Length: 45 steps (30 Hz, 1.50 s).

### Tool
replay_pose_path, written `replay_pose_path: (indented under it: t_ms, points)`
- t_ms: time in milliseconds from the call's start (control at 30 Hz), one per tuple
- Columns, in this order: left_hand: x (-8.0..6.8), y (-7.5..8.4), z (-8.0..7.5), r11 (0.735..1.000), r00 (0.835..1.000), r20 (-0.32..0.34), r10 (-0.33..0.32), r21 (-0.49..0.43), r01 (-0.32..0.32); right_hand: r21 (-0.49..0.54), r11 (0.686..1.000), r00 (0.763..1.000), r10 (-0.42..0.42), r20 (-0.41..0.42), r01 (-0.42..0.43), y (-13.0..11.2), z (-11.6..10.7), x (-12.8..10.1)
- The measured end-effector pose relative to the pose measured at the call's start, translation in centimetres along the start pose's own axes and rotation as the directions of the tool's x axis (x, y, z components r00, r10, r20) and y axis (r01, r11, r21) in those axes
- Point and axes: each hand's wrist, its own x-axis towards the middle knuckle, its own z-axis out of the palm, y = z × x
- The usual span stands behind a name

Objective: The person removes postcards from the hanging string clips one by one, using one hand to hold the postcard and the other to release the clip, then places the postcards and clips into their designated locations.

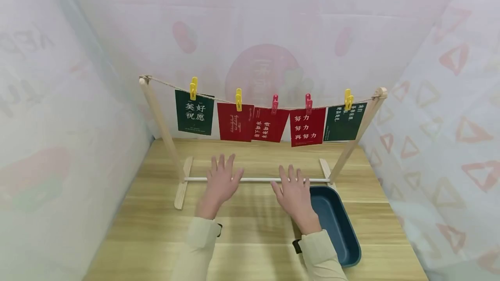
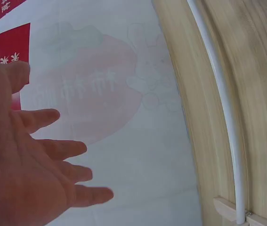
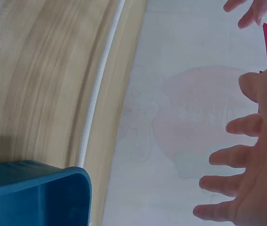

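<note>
Both hands are held up with fingers spread and nothing in them. In the head view the left hand (image 1: 222, 183) is over the left part of a wooden rack's white rod (image 1: 255, 180), and the right hand (image 1: 295, 198) is over its right part, beside a blue basin (image 1: 354, 231). Above them a twine line (image 1: 169, 84) carries a green card (image 1: 195, 125) at the left, three red cards (image 1: 235, 135) in the middle and another green card (image 1: 339, 133) at the right. Yellow clothespins (image 1: 193, 89) and pink clothespins (image 1: 275, 104) pinch the cards onto the twine.
Slanting wooden posts (image 1: 163, 129) hold the twine at each end, standing on wooden feet (image 1: 182, 190). The wood-grain table (image 1: 156, 229) lies below. Pale printed sheets (image 1: 250, 21) enclose the back and both sides. The basin's near left part is hidden by the right arm.
</note>
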Motion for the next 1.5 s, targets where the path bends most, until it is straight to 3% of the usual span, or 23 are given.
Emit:
replay_pose_path:
  t_ms: [200, 367, 533, 667, 767, 867, 933, 1033, 1133, 1233, 1300, 1367, 1433, 1500]
  points:
    - [0.7, -1.0, -1.2, 0.976, 0.996, -0.089, 0.002, -0.216, -0.021, 0.032, 0.998, 0.988, -0.046, -0.15, 0.052, 0.2, -0.8, 0.6]
    - [1.1, -1.6, -2.6, 0.929, 0.992, -0.103, -0.078, -0.37, 0.035, 0.052, 0.984, 0.934, -0.146, -0.327, 0.172, 0.1, -1.7, 1.9]
    - [1.7, -2.2, -3.9, 0.882, 0.977, -0.171, -0.126, -0.471, 0.032, 0.114, 0.96, 0.898, -0.191, -0.396, 0.254, -0.9, -3.3, 3.2]
    - [2.4, -2.5, -4.8, 0.823, 0.953, -0.254, -0.164, -0.568, -0.01, 0.125, 0.946, 0.888, -0.226, -0.4, 0.297, -2.0, -4.9, 4.0]
    - [3.0, -2.7, -5.7, 0.748, 0.928, -0.316, -0.196, -0.66, -0.066, 0.107, 0.923, 0.866, -0.301, -0.4, 0.37, -3.0, -6.6, 4.7]
    - [3.2, -3.4, -7.1, 0.693, 0.899, -0.356, -0.256, -0.715, -0.086, 0.112, 0.868, 0.819, -0.405, -0.407, 0.484, -4.9, -8.9, 5.7]
    - [3.1, -4.0, -7.8, 0.672, 0.867, -0.392, -0.309, -0.735, -0.093, 0.143, 0.817, 0.79, -0.471, -0.391, 0.558, -6.6, -10.8, 6.2]
    - [2.9, -4.7, -8.3, 0.687, 0.803, -0.471, -0.364, -0.718, -0.11, 0.177, 0.755, 0.754, -0.545, -0.366, 0.631, -9.1, -13.6, 7.0]
    - [2.9, -4.7, -8.2, 0.733, 0.734, -0.565, -0.377, -0.667, -0.137, 0.161, 0.721, 0.721, -0.595, -0.354, 0.674, -11.0, -16.0, 8.1]
    - [3.3, -4.6, -8.6, 0.754, 0.698, -0.613, -0.372, -0.637, -0.158, 0.128, 0.694, 0.687, -0.637, -0.35, 0.708, -12.5, -18.0, 9.5]
    - [3.6, -4.5, -9.1, 0.768, 0.684, -0.635, -0.359, -0.618, -0.17, 0.111, 0.682, 0.673, -0.658, -0.338, 0.723, -13.4, -19.1, 10.4]
    - [4.0, -4.4, -9.9, 0.781, 0.683, -0.651, -0.331, -0.595, -0.189, 0.087, 0.681, 0.669, -0.674, -0.313, 0.727, -14.4, -19.9, 11.5]
    - [4.4, -4.4, -10.6, 0.802, 0.692, -0.658, -0.296, -0.564, -0.194, 0.06, 0.7, 0.687, -0.675, -0.27, 0.712, -15.4, -20.6, 12.5]
    - [4.5, -4.4, -11.4, 0.819, 0.705, -0.66, -0.259, -0.537, -0.202, 0.039, 0.731, 0.721, -0.661, -0.207, 0.681, -16.6, -21.2, 13.4]
